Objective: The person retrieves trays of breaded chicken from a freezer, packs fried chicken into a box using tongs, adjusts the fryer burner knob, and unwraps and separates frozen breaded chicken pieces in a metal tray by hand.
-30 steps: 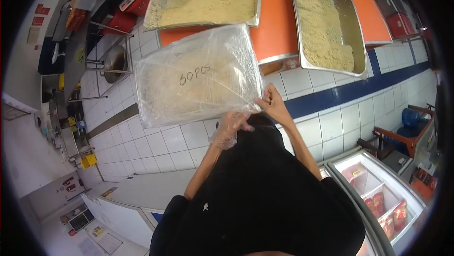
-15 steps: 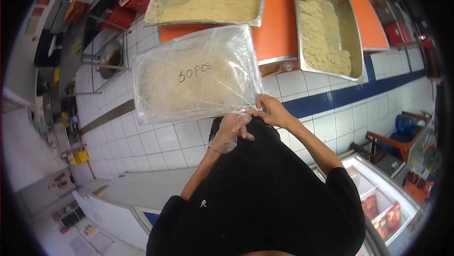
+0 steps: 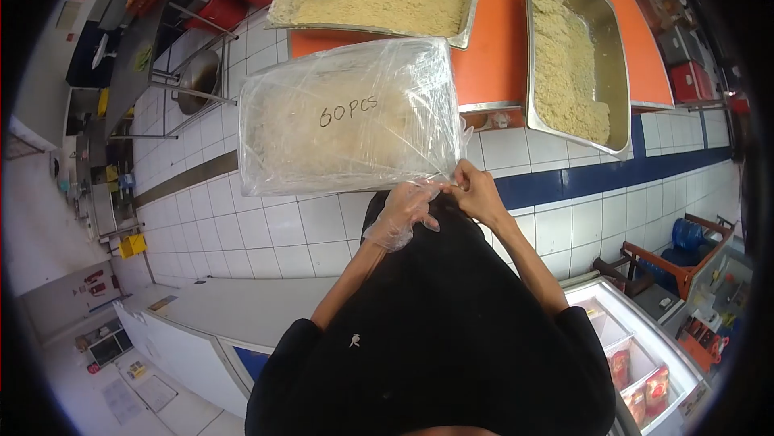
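A plastic-wrapped tray [image 3: 347, 126] marked "60PCS" lies in front of me, its contents blurred by the film. My left hand [image 3: 407, 209], in a clear plastic glove, is at the tray's near right corner, its fingers partly curled on the wrap's edge. My right hand [image 3: 477, 193], which looks bare, pinches the plastic wrap at the same corner, close beside the left fingertips. Beyond the tray stands a metal pan [image 3: 474, 2] of pale crumbly material. A second metal pan [image 3: 622, 89] of similar crumbs is to the right.
Both pans rest on an orange table [image 3: 496, 73]. A freezer [image 3: 685, 371] with red packages is at the lower right, a white cabinet [image 3: 185, 355] at the lower left. A metal stand with a wok [image 3: 199, 81] is on the left. The floor is white tile with a blue stripe.
The view has shifted slightly, so the tray and pans appear further right. My right hand has closed in on the tray's corner beside my left hand, and its fingers are pinched together.
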The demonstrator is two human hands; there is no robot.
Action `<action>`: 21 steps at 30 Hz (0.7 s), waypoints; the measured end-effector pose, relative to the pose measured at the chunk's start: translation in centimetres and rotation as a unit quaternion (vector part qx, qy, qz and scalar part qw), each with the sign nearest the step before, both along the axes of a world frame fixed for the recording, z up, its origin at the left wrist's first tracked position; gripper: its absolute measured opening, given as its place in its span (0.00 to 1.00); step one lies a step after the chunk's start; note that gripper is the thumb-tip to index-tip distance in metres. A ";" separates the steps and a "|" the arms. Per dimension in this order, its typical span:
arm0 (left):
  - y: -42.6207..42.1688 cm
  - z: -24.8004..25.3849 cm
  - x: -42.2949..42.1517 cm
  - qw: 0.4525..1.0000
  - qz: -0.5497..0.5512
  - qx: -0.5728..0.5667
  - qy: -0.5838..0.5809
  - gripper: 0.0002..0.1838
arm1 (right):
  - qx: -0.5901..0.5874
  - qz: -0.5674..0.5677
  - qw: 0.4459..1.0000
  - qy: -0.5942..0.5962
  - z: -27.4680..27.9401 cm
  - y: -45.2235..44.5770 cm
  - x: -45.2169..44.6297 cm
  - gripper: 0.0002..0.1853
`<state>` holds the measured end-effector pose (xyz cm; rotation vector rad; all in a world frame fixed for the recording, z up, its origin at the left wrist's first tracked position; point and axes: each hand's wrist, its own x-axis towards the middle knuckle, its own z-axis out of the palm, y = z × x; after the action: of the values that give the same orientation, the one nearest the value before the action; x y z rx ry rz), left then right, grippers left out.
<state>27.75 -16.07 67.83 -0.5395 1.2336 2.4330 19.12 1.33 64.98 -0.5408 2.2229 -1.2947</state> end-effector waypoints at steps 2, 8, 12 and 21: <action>-0.1 0.1 -0.1 1.000 -0.002 0.007 0.004 0.25 | 0.045 -0.031 0.998 -0.022 0.2 -0.1 -0.1 0.16; 0.8 0.3 0.4 1.000 -0.002 -0.022 -0.009 0.27 | 0.030 -0.233 0.967 0.094 -1.2 -2.4 3.2 0.44; 0.5 -1.0 1.1 0.997 -0.019 -0.074 0.013 0.27 | 0.064 -0.263 0.951 0.147 -0.8 -3.6 4.1 0.46; -1.0 -4.0 1.0 0.936 -0.104 -0.319 0.106 0.17 | 0.099 -0.289 0.908 0.286 -3.9 -4.3 5.0 0.33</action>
<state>28.74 -17.10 63.79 -0.2858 2.0736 1.9196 24.07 -2.98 61.12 -0.1898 3.1376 -1.2538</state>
